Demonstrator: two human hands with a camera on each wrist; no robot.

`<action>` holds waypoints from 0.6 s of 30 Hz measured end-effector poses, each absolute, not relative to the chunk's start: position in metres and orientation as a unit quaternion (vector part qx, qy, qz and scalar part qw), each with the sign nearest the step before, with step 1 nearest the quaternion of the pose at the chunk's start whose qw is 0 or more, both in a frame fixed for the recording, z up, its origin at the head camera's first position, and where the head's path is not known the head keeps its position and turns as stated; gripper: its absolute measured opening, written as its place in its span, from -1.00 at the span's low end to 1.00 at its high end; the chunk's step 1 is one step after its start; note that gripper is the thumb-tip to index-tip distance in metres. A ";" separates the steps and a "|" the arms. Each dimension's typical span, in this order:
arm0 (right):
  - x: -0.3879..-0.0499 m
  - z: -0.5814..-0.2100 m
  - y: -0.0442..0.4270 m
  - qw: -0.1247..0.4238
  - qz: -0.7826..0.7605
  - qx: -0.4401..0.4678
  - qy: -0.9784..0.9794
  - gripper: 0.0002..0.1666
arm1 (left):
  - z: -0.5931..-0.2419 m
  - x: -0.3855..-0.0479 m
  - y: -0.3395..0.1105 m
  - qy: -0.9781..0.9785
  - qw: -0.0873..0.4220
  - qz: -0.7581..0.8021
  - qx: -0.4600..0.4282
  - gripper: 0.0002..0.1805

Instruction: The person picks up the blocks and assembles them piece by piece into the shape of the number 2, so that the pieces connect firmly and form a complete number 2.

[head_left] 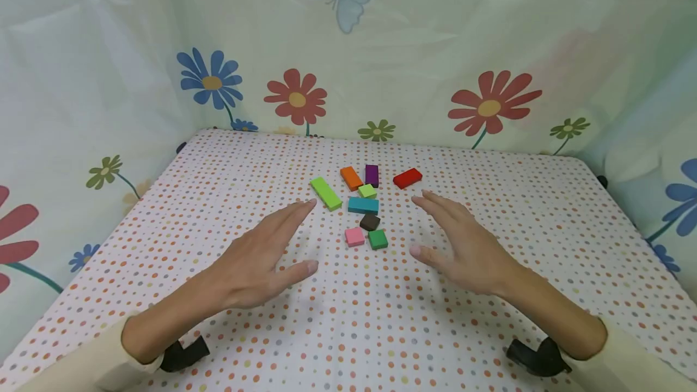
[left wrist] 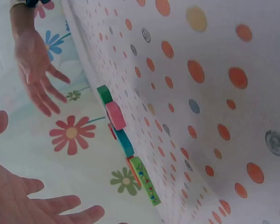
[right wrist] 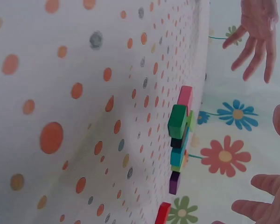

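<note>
Hovering above the dotted counter [head_left: 348, 325], the left hand [head_left: 261, 262] and the right hand [head_left: 468, 250], thumbs apart from outstretched fingers, flank the coloured blocks [head_left: 363, 205].

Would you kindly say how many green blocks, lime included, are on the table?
3: the long lime block near the left hand, the small lime block just behind the blue block, and the green block right of the pink block. None looks hidden.

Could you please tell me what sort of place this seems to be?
It looks like a small screened-off tabletop workspace, perhaps indoors: flower-printed fabric hangs behind and at both sides of a dotted tabletop, where small coloured blocks lie near the middle.
</note>
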State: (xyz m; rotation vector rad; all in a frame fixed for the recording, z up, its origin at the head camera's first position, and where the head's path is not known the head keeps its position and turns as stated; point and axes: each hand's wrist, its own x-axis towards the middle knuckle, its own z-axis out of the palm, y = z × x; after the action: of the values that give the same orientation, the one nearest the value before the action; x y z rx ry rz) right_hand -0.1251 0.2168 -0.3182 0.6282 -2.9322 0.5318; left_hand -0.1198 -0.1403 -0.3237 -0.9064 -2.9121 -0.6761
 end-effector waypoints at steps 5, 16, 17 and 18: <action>-0.135 -0.318 0.215 0.037 0.224 0.192 -0.955 -0.07 | -0.322 -0.114 -0.141 -0.930 0.008 -0.229 -0.287 -0.08; -0.160 -0.325 0.209 -0.015 0.288 0.145 -0.946 -0.09 | -0.324 -0.104 -0.142 -0.924 0.007 -0.252 -0.287 -0.09; -0.162 -0.326 0.209 -0.016 0.291 0.143 -0.946 -0.09 | -0.324 -0.103 -0.142 -0.924 0.006 -0.251 -0.287 -0.09; -0.164 -0.326 0.209 -0.018 0.294 0.139 -0.945 -0.09 | -0.324 -0.103 -0.142 -0.924 0.006 -0.251 -0.288 -0.09</action>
State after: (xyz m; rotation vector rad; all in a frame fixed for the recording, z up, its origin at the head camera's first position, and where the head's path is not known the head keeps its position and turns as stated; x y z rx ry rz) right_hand -0.1637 0.2091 -0.3264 0.4431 -3.0040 0.9355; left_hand -0.1026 -0.1421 -0.3244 -0.9015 -2.8926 -0.7848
